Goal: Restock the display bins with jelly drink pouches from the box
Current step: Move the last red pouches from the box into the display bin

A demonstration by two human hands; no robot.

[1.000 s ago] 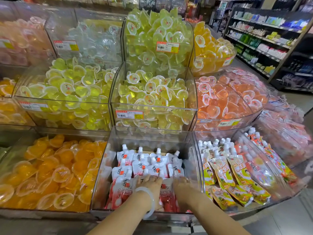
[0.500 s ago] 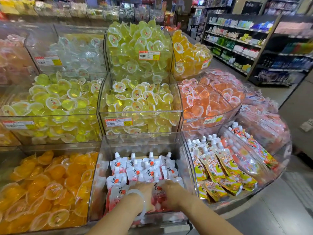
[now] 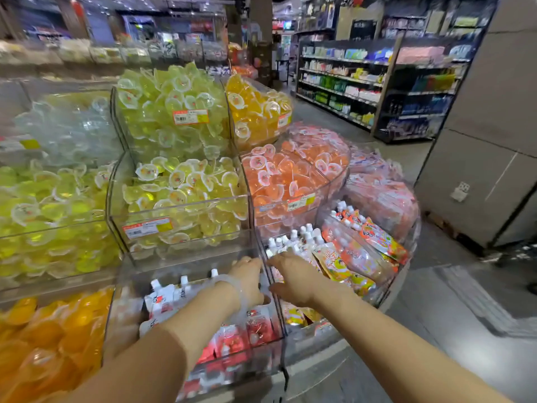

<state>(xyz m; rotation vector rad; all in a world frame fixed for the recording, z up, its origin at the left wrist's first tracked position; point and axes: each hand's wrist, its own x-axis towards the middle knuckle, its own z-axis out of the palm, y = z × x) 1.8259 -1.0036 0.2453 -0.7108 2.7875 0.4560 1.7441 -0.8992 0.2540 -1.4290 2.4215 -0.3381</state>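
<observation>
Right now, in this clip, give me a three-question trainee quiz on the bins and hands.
1. True or false: the left hand wears a pale bangle at the wrist.
2. Which bin does the right hand reach over? A) orange jelly cups B) orange-and-yellow pouches C) green jelly cups
3. Fill in: the pouches in the bin under the left forearm are printed white and ____.

Key: 1 true; 2 B; 3 red. Both hands lie flat with fingers extended, either side of the clear divider, and neither visibly holds a pouch.
</observation>
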